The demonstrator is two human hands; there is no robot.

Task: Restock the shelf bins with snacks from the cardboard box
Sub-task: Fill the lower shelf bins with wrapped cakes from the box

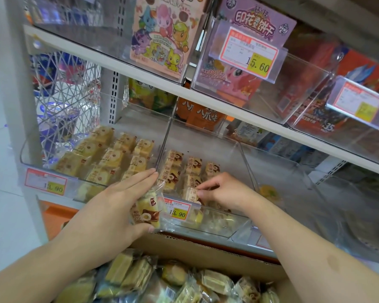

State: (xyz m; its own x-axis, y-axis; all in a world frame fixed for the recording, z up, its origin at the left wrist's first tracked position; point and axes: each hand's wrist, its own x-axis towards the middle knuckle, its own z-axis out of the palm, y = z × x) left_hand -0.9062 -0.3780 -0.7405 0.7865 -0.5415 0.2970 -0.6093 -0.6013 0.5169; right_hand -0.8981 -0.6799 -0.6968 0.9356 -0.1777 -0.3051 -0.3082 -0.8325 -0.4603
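A person restocked snack cakes at a store shelf, using the middle bin (206, 145) as the working spot. The right hand (225, 191) reached over that bin's front rim and pinched a cake (189, 193) in its front row, apparently nudging it into line with the rows behind. The left hand (118, 206) waited just left of the bin's front, gripping a wrapped cake (148, 209) between thumb and fingers, likely the next to go in. Below the bin sat the open box (206, 252), heaped with more wrapped cakes, so much of the job appeared to remain. Left of the middle bin, a second bin (31, 158) held yellow cakes. A price tag (178, 212) hung on the middle bin's front. The upper shelf (118, 60) overhung the bin, limiting headroom for reaching toward its bare rear floor.
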